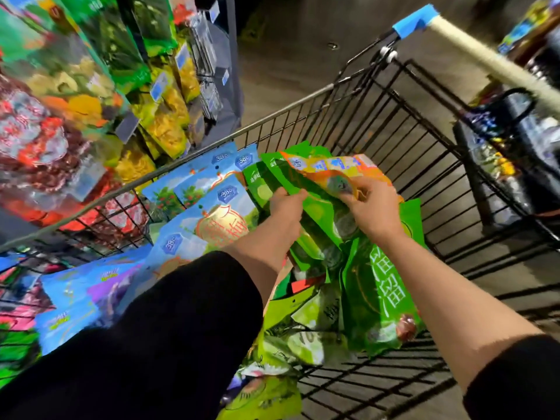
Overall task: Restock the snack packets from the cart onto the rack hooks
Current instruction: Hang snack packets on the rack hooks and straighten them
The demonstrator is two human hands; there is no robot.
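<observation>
From the head camera, both hands reach into the wire cart [394, 122]. The left hand [286, 207] grips a green packet [315, 201], and the right hand [374, 207] pinches an orange packet [327, 168] lying on top of it. Blue packets [218, 204] stand just left of the left hand. The rack [91, 86] of hanging snacks is farther left.

The figure "38" followed by a small unclear character is printed in hexagonal badges on the blue snack packets [212, 204] in the cart. Large white characters "溜溜" are printed on a green snack packet [378, 301]. Other print is too blurred to be read.
</observation>
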